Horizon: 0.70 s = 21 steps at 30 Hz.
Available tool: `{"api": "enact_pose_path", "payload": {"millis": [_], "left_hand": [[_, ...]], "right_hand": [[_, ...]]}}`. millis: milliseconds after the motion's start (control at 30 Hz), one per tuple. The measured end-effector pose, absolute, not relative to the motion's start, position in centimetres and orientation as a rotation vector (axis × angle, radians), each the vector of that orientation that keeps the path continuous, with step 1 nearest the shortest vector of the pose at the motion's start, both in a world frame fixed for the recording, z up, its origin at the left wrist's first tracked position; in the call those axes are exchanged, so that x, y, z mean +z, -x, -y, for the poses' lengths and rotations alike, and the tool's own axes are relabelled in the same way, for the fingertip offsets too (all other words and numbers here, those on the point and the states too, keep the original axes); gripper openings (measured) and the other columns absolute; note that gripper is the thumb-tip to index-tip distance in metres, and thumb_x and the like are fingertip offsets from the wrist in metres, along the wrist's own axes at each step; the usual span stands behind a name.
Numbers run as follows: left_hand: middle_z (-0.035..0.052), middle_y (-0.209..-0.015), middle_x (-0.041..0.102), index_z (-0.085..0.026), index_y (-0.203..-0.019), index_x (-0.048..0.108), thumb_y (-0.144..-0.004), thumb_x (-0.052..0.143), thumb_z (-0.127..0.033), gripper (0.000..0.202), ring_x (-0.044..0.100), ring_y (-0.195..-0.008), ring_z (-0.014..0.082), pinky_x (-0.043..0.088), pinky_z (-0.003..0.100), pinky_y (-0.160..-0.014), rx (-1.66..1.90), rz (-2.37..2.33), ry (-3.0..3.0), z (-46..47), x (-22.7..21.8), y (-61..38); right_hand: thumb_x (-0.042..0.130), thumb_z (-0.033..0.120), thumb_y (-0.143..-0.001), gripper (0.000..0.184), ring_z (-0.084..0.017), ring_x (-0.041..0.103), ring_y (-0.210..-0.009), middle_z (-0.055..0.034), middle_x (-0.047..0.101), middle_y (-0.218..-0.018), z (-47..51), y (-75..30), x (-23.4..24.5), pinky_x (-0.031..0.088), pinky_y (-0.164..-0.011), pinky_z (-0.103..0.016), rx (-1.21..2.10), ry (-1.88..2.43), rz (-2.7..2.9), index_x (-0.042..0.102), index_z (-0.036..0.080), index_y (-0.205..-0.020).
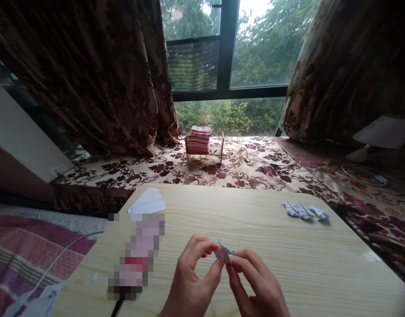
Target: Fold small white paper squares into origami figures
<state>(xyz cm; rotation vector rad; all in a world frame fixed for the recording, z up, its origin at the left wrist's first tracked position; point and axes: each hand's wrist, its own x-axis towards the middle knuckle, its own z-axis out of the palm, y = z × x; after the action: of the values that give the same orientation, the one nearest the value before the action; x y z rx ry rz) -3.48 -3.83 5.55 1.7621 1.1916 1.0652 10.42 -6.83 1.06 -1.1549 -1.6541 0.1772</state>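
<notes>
Between my two hands, above the front middle of the wooden table (202,207), is a small piece of folded white paper (224,252) with pointed tips. My left hand (197,273) pinches its left side between thumb and fingers. From the other side, the thumb and forefinger of my right hand (255,279) grip it too. Fingertips cover part of the paper. At the table's right back lie several folded paper pieces (305,212) of similar look, set in a row. A stack of flat white paper (147,202) rests at the left back edge.
Left of my hands lies a pixelated object (136,259) with a black cord. A small paper scrap (94,277) is near the left edge. Beyond the table, a little rack (221,149) holds folded red-and-white cloths (198,140) on the window ledge. A lamp (383,132) stands at right.
</notes>
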Motion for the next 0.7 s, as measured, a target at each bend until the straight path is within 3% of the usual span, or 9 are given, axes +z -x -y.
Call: {"api": "enact_pose_path", "payload": {"millis": [167, 367, 700], "left_hand": [[0.0025, -0.082, 0.062, -0.019, -0.078, 0.062, -0.083, 0.058, -0.023, 0.008, 0.059, -0.082, 0.0162, 0.046, 0.028, -0.078, 1.0, -1.095, -1.664, 3.9, 5.9, 4.0], [0.0039, -0.083, 0.065, -0.017, -0.08, 0.065, -0.083, 0.059, -0.026, 0.012, 0.059, -0.083, 0.017, 0.045, 0.028, -0.079, 0.868, -1.021, -1.588, 4.5, 6.5, 4.6], [0.0042, -0.081, 0.065, -0.016, -0.082, 0.068, -0.085, 0.057, -0.03, 0.017, 0.058, -0.082, 0.018, 0.043, 0.03, -0.08, 0.757, -0.923, -1.522, 5.5, 6.8, 5.1]], "right_hand": [[0.051, 0.011, -0.085, 0.019, -0.016, 0.06, -0.073, -0.0054, 0.061, -0.081, 7.4, -11.2, 2.7, 0.051, -0.062, -0.028, 0.346, 1.124, 1.694, 0.062, 0.021, -0.096], [0.055, 0.018, -0.085, 0.016, -0.02, 0.064, -0.085, -0.0082, 0.065, -0.093, 8.1, -13.5, 4.3, 0.055, -0.07, -0.028, 0.236, 1.26, 1.679, 0.063, 0.021, -0.099], [0.053, 0.012, -0.083, 0.019, -0.018, 0.063, -0.082, -0.007, 0.063, -0.088, 9.0, -12.6, 6.3, 0.054, -0.068, -0.028, 0.207, 1.182, 1.708, 0.063, 0.021, -0.096]]}}
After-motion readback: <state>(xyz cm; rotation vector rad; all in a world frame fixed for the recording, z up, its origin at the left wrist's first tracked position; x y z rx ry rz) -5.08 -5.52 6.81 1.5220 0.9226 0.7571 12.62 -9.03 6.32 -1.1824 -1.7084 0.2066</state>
